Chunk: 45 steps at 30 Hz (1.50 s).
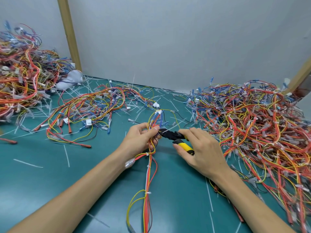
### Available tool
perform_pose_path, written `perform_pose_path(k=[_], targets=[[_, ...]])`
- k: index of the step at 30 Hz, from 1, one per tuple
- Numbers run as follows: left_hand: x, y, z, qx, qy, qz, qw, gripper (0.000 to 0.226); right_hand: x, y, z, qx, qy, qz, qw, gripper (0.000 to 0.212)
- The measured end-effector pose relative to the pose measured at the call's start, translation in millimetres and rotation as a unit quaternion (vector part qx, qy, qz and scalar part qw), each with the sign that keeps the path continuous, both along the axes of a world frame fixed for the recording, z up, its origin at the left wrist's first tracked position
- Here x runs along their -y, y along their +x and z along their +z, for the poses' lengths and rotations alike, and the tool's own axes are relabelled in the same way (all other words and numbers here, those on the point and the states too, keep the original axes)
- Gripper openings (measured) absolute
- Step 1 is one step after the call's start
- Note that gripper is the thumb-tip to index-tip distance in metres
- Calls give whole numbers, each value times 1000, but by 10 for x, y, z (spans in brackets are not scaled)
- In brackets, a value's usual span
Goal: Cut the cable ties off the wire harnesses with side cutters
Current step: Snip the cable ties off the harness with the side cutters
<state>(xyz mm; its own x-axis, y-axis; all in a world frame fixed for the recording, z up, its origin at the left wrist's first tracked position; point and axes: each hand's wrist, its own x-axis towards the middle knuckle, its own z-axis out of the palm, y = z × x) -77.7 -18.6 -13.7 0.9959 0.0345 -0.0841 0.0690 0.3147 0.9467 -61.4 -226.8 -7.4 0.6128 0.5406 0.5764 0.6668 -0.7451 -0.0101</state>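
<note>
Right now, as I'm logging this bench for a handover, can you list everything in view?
wire harness: one, red, yellow and white wires, centre, held
cable ties: at least three, white, along that harness toward the viewer
side cutters: one, black head, yellow handles, nose at the harness
harness heaps: three, red, orange, yellow, blue; right, middle, far left
mat: one, teal, underneath everything
tie offcuts: many, white, strewn over the mat
bundle: one, white, back left; unidentifiable
wall panels: at least two, grey, behind
posts: two, tan, back left and right
left hand: one, grips the harness
right hand: one, grips the cutters' handles
</note>
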Motion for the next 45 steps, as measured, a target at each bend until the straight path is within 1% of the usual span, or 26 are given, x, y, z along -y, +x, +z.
perform_pose_path(k=[3, 10, 17, 21, 27, 37, 42, 45], targets=[[9, -8, 24, 4, 15, -4, 1000, 7, 13, 1, -4, -23, -9, 4, 1000, 46], [18, -19, 17, 12, 31, -1, 999, 8, -2, -9, -6, 0, 5, 8, 1000, 39], [26, -26, 37, 18, 43, -5, 999, 9, 1, -7, -20, -51, -8, 6, 999, 44], [32, -26, 37, 24, 67, -8, 997, 8, -12, -14, -33, -33, -7, 4, 999, 39], [31, -35, 54, 21, 70, -8, 997, 9, 11, 21, -49, 5, -9, 6, 1000, 42], [33, -51, 56, 15, 62, -2, 998, 8, 5, 19, -62, 4, 1, 12, 1000, 41], [26, -46, 49, 18, 72, -10, 997, 9, -16, -11, -59, -30, 2, 3, 1000, 37], [29, -47, 53, 19, 75, -10, 997, 10, -8, -9, -66, -23, 5, 2, 1000, 37]])
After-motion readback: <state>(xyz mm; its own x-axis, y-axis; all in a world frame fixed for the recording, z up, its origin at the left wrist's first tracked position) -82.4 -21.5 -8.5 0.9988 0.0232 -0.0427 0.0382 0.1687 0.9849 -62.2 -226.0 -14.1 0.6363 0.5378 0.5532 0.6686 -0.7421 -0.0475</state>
